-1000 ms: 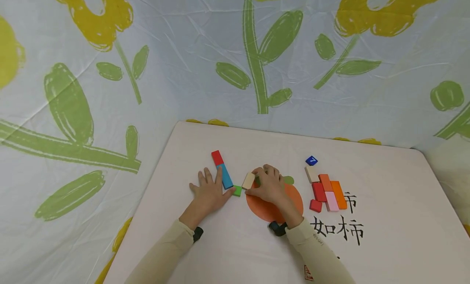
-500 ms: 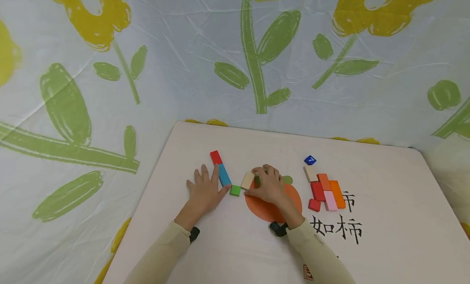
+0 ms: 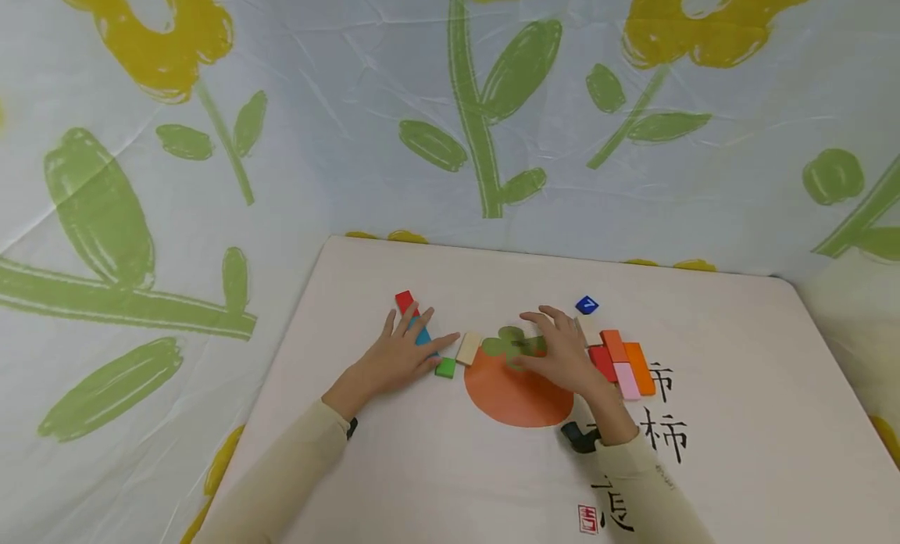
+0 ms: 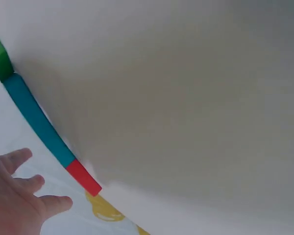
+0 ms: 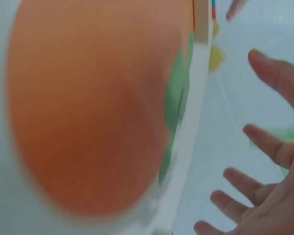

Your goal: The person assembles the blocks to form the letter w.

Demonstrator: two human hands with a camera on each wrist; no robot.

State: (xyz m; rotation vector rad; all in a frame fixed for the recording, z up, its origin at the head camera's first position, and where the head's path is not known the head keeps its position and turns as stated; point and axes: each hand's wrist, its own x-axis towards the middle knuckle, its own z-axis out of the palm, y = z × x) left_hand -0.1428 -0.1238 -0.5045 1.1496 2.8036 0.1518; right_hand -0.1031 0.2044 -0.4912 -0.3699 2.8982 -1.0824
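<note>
My left hand (image 3: pixel 395 359) is spread over a blue block (image 3: pixel 423 335), its fingers overlapping it in the head view. A red block (image 3: pixel 404 300) continues from the blue one's far end, and a green block (image 3: pixel 445 367) sits at the near end by the thumb. Just right of the green one lies a light wooden block (image 3: pixel 469 348). With fingers spread and nothing between them, my right hand (image 3: pixel 566 358) hovers at the right side of a printed orange persimmon (image 3: pixel 516 395). The left wrist view shows the green, blue (image 4: pixel 39 121) and red (image 4: pixel 83 177) blocks joined in a line.
Beyond the right hand is a group of blocks: a coral block (image 3: pixel 613 345), a red one, a pink one (image 3: pixel 626 381) and an orange one (image 3: pixel 640 368). A dark blue block marked 7 (image 3: pixel 587 304) lies farther back. Flowered cloth (image 3: pixel 316 122) hangs behind the table.
My right hand has let go of the light wooden block and moved right towards the block group. My left hand has turned rightward, its fingers now over the blue block. The view has shifted slightly.
</note>
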